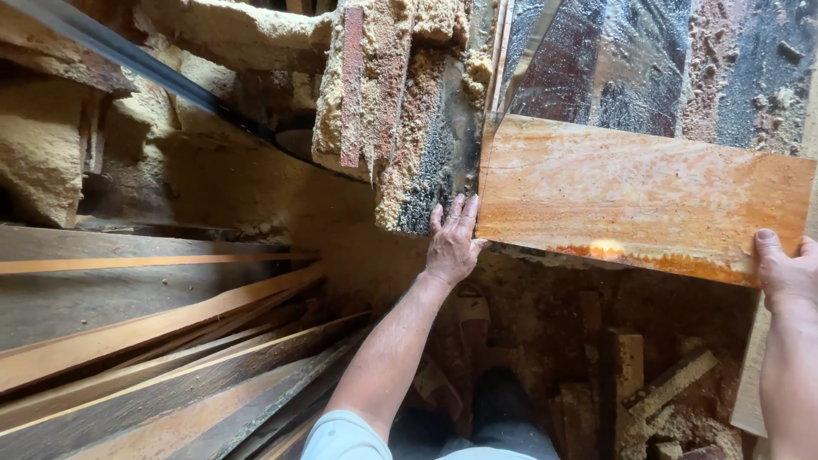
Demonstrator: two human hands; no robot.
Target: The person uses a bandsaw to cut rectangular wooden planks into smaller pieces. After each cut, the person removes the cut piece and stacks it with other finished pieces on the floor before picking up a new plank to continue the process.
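Note:
A wide orange-brown wooden board (639,196) lies flat on a dark metal machine table (613,60) dusted with sawdust. My left hand (452,243) grips the board's near left corner, fingers up along its left end. At the far right, my right hand (784,273) holds the board's near right corner, thumb on top. The board's near edge overhangs the table toward me.
Thick sawdust cakes the machine parts (400,111) left of the board. Long thin wood strips (162,358) are stacked at lower left. Short offcut blocks (656,392) litter the floor beside my legs. A pale plank (751,375) leans at the right edge.

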